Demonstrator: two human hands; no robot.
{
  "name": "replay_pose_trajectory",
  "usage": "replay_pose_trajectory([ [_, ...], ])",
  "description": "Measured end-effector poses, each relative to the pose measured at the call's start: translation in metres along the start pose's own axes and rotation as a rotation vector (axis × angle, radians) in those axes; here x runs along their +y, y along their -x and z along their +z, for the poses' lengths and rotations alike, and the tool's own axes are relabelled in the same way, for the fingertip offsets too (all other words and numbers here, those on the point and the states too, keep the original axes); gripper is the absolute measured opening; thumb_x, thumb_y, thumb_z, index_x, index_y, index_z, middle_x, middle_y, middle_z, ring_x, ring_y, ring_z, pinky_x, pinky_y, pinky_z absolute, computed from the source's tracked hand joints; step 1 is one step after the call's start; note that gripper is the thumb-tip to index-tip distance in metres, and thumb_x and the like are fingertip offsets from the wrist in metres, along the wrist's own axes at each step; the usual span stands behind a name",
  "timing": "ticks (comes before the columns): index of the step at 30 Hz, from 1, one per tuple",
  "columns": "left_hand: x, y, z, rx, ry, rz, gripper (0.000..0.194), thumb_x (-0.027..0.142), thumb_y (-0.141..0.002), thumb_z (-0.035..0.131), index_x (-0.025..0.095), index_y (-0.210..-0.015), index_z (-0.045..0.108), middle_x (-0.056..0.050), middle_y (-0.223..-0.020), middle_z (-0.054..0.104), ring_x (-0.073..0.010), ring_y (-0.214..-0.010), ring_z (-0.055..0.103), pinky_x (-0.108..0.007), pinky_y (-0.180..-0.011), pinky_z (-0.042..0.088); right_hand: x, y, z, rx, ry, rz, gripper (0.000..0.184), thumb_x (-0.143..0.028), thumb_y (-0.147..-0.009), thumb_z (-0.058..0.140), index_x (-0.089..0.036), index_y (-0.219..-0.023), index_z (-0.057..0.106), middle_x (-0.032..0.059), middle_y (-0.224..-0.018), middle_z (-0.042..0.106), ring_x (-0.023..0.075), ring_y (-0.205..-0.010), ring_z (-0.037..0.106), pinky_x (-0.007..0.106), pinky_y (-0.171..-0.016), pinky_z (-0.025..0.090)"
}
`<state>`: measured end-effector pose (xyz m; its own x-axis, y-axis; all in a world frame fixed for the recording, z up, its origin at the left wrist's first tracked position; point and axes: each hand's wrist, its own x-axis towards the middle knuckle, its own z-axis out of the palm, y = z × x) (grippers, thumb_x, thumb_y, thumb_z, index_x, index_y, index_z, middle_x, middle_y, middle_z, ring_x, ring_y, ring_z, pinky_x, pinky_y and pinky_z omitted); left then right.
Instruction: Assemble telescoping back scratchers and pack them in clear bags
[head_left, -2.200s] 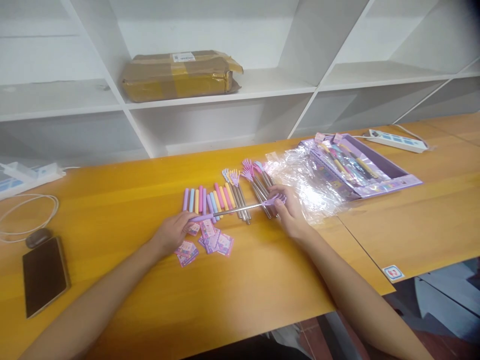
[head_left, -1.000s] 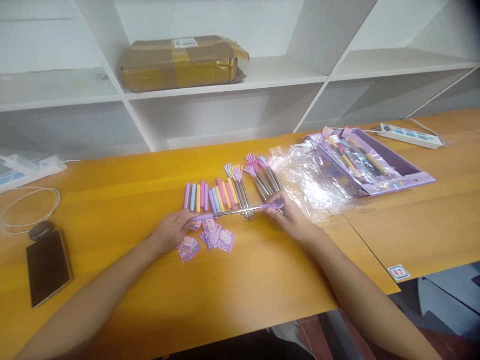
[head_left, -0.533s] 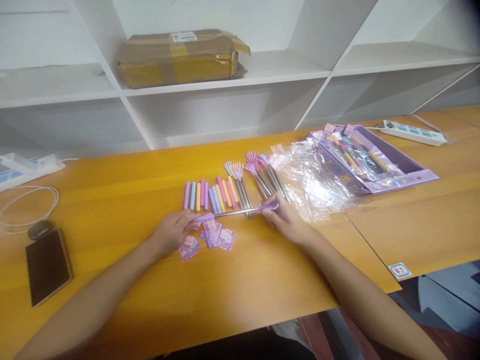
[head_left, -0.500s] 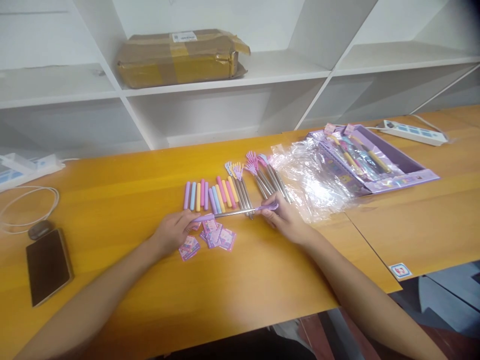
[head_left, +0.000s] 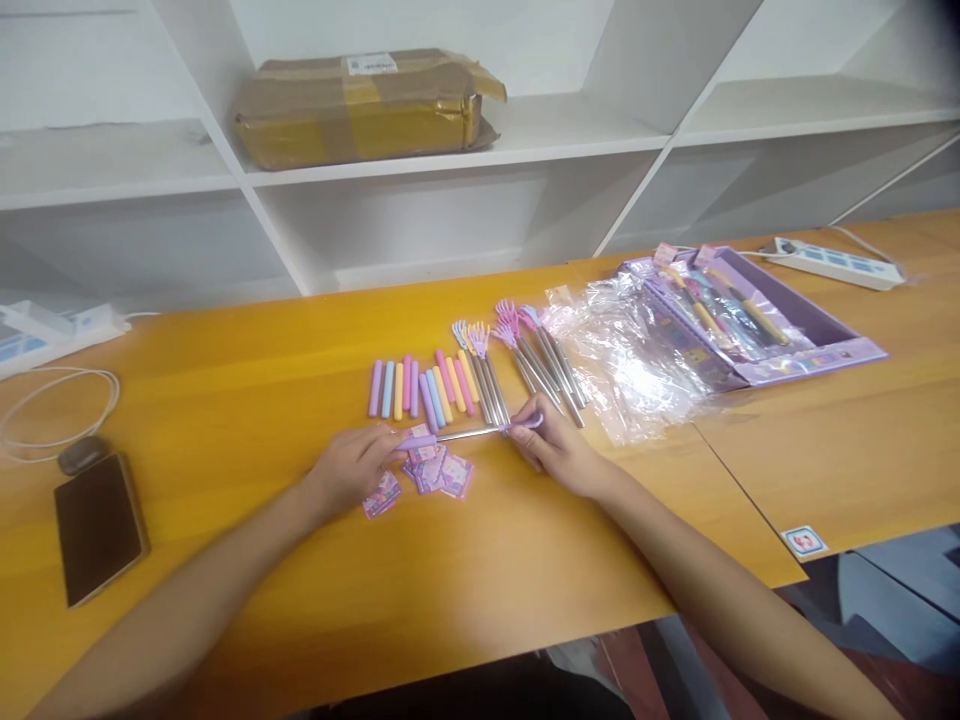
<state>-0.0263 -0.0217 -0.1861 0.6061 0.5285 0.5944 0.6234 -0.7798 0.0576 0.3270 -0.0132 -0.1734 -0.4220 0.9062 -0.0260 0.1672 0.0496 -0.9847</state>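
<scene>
Between my two hands lies a back scratcher [head_left: 471, 434] with a metal rod, held level over the table. My left hand [head_left: 349, 468] is closed around its purple handle. At the other end, my right hand [head_left: 553, 445] pinches the purple claw-shaped head. Small pink printed cards [head_left: 442, 472] lie loosely piled under the handle. Just beyond stand rows of loose coloured handles [head_left: 409, 388] in purple, blue, yellow and pink. Beside them are metal rods with hand-shaped heads [head_left: 551, 360], laid side by side.
Crumpled clear plastic bags [head_left: 637, 360] sit right of the rods, against a purple display box [head_left: 817, 330] holding packed scratchers. A dark phone [head_left: 99, 530] lies at left. Power strips [head_left: 836, 262] rest at both sides. A taped carton [head_left: 360, 115] is on the white shelf behind.
My right hand has shifted left, toward my left hand, and less of the metal rod shows between them. Both hands still grip the back scratcher.
</scene>
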Motion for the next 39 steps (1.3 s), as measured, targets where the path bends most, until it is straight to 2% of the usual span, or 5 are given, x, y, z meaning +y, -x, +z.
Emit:
replay_pose_trajectory([
  [23,0.011,0.004,0.000,0.029,-0.052,0.051,0.024,0.015,-0.101,0.062,0.021,-0.123,0.066,-0.007,-0.093,0.080,-0.0203,-0.081,0.078,-0.029,-0.070,0.062,-0.012,0.005,0.018,-0.070,-0.060,0.055,0.038,-0.061,-0.107,0.050,-0.027,-0.097,0.035,-0.0132,-0.056,0.044,0.0112,-0.044,0.040,0.026,-0.050,0.034],
  [27,0.009,0.000,0.000,-0.012,0.085,-0.048,0.016,0.030,-0.105,0.060,0.022,-0.117,0.069,-0.006,-0.093,0.080,-0.0204,-0.082,0.078,-0.030,-0.072,0.062,-0.021,0.000,0.005,-0.029,0.143,0.060,0.037,-0.061,-0.106,0.053,-0.026,-0.098,0.042,-0.0072,-0.064,0.052,0.0142,-0.055,0.049,0.029,-0.057,0.040],
  [32,0.008,-0.006,-0.002,-0.081,0.300,-0.190,0.021,0.037,-0.110,0.054,0.020,-0.114,0.067,-0.005,-0.093,0.080,-0.0168,-0.079,0.076,-0.028,-0.073,0.060,-0.025,-0.005,-0.015,0.090,0.386,-0.125,0.041,-0.062,-0.104,0.055,-0.024,-0.089,0.058,0.0026,-0.080,0.061,0.0190,-0.073,0.056,0.032,-0.066,0.042],
  [36,0.008,-0.008,-0.003,-0.124,0.349,-0.240,0.023,0.040,-0.109,0.056,0.021,-0.113,0.067,-0.003,-0.090,0.079,-0.0144,-0.070,0.072,-0.026,-0.067,0.056,-0.016,-0.008,-0.017,0.070,0.279,-0.107,0.042,-0.061,-0.103,0.057,-0.024,-0.086,0.058,0.0012,-0.075,0.059,0.0179,-0.069,0.057,0.032,-0.066,0.044],
  [39,0.007,-0.008,-0.003,-0.135,0.363,-0.299,0.024,0.042,-0.106,0.061,0.021,-0.113,0.068,-0.003,-0.093,0.080,-0.0129,-0.066,0.070,-0.025,-0.065,0.055,-0.009,-0.010,-0.014,0.071,0.097,-0.028,0.036,-0.061,-0.103,0.059,-0.025,-0.102,0.058,-0.0035,-0.071,0.055,0.0145,-0.059,0.052,0.030,-0.059,0.043],
])
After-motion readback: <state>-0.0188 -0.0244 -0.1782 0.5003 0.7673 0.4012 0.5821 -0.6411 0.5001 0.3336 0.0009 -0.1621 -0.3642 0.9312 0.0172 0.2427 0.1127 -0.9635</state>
